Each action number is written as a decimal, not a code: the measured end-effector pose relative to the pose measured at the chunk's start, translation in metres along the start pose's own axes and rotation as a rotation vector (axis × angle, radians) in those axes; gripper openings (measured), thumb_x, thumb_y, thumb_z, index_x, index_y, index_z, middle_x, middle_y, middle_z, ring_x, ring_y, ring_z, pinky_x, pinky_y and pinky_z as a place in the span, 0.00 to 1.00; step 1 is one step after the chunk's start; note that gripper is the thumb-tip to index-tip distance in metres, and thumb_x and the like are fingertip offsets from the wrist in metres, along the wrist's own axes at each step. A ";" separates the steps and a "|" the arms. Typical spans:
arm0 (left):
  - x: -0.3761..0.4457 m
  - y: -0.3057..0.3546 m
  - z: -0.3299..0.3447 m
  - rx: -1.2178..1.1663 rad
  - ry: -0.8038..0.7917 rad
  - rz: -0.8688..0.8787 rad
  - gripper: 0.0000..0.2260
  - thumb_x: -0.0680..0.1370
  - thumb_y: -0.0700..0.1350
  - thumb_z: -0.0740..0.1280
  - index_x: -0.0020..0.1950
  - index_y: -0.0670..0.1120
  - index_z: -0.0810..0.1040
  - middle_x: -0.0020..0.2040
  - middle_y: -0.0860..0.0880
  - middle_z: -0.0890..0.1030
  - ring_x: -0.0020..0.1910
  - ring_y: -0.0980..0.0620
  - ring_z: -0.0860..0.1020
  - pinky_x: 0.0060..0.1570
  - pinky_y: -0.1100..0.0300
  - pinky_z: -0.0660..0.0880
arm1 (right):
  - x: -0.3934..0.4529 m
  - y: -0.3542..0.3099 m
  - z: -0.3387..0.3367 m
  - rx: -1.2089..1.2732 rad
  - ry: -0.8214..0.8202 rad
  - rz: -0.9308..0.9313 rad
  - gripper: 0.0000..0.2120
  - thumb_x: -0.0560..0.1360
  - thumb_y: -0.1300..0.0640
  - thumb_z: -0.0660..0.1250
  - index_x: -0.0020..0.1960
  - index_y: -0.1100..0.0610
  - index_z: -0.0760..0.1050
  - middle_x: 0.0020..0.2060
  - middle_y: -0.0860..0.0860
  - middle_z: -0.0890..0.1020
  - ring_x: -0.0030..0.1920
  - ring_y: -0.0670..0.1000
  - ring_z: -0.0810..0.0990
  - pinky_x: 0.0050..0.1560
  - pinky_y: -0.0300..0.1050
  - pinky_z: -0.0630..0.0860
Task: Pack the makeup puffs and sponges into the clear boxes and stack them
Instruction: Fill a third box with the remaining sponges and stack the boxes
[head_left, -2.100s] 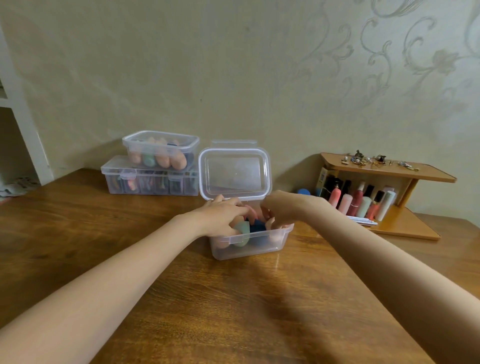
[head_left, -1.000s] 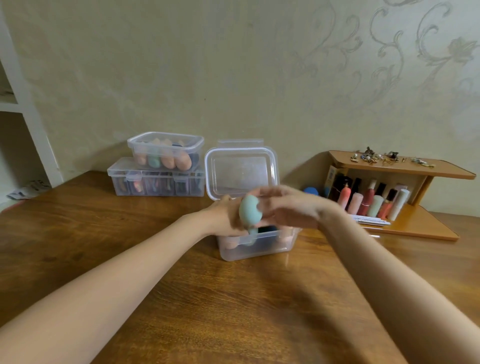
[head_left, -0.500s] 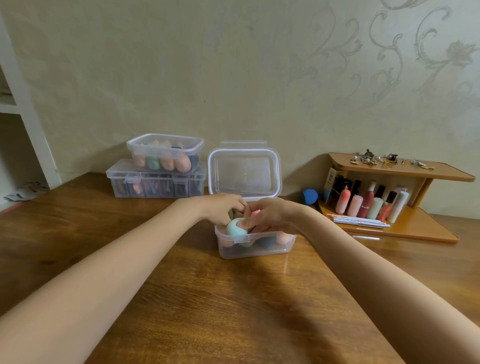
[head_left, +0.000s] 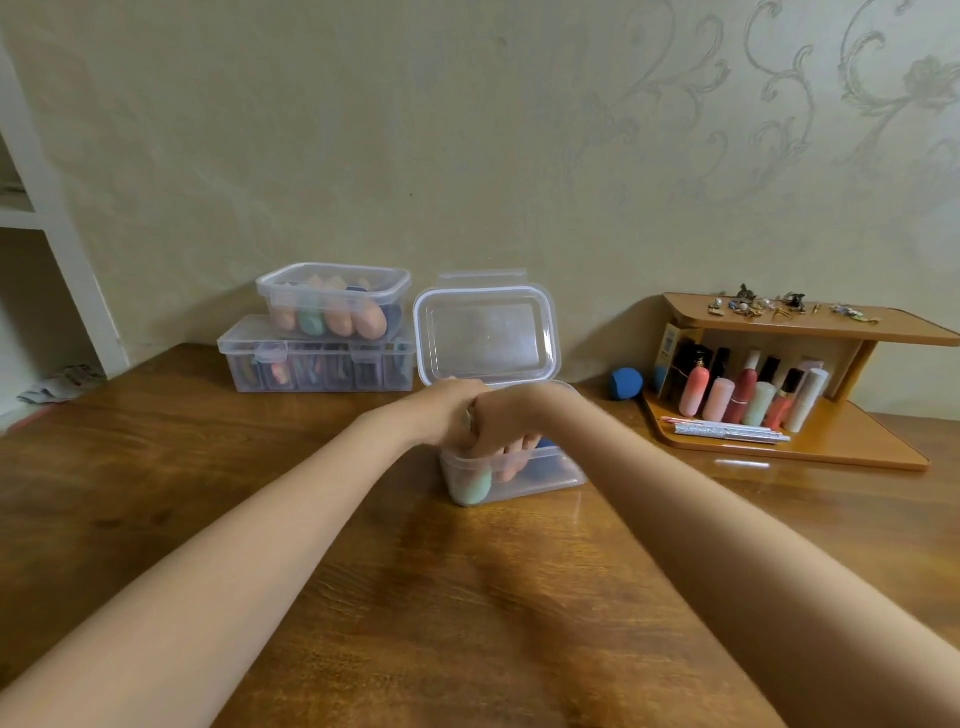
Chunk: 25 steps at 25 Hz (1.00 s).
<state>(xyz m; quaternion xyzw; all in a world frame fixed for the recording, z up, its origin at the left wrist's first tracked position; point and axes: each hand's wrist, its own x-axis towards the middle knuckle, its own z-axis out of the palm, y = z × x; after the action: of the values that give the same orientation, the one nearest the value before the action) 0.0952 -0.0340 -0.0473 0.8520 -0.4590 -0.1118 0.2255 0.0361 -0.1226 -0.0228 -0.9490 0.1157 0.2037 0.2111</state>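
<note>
Far left on the brown wooden bench (head_left: 260, 519), against the wall, a long flat clear compartment box (head_left: 317, 366) carries a smaller closed clear plastic box (head_left: 332, 299) stacked on top, packed with orange, green and dark egg-shaped sponges. Just right of that stack, nearer the middle, stands an open clear plastic box (head_left: 550, 475) with its hinged lid (head_left: 487, 335) tilted up toward the wall. Both hands are down in this box, pressed against each other: the left hand (head_left: 449, 410) has its fingers curled over the near left corner, the right hand (head_left: 506, 423) reaches in beside it with fingers pointing down among the sponges; what either actually grips I cannot tell, as the fingers are blurred and hidden. A mint-green egg-shaped sponge (head_left: 471, 486) lies inside at the near left corner, under the hands, with a dark blue one partly visible further right. To the right, a round blue sponge (head_left: 626, 383) sits loose on the bench by the wall, just beside an orange-brown wooden stand (head_left: 831, 447) holding a row of pink, red and white cosmetic bottles (head_left: 748, 395), small trinkets on its top shelf.
</note>
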 end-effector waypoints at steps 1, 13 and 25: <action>-0.001 -0.001 0.000 0.043 -0.012 0.041 0.05 0.75 0.38 0.66 0.48 0.47 0.74 0.51 0.44 0.78 0.52 0.46 0.76 0.55 0.53 0.73 | -0.008 0.007 -0.013 0.073 -0.098 -0.021 0.19 0.78 0.56 0.63 0.64 0.67 0.71 0.62 0.62 0.77 0.54 0.56 0.80 0.55 0.45 0.78; 0.018 -0.013 0.008 0.146 -0.001 0.151 0.19 0.75 0.36 0.63 0.63 0.53 0.74 0.60 0.56 0.73 0.56 0.58 0.66 0.59 0.63 0.64 | 0.064 0.167 -0.037 -0.376 0.538 0.266 0.22 0.75 0.67 0.63 0.68 0.57 0.68 0.68 0.59 0.64 0.60 0.59 0.76 0.59 0.51 0.77; 0.017 0.003 0.004 0.003 -0.171 0.036 0.15 0.75 0.52 0.67 0.62 0.58 0.72 0.59 0.49 0.74 0.59 0.51 0.71 0.61 0.53 0.72 | -0.052 0.093 -0.057 0.699 -0.019 -0.299 0.23 0.71 0.55 0.67 0.63 0.62 0.70 0.53 0.55 0.81 0.50 0.49 0.83 0.51 0.37 0.81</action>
<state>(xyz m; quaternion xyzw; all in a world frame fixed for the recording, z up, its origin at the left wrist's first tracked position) 0.1005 -0.0510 -0.0492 0.8312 -0.4921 -0.1796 0.1862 -0.0191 -0.2232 0.0136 -0.8240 0.0367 0.1279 0.5507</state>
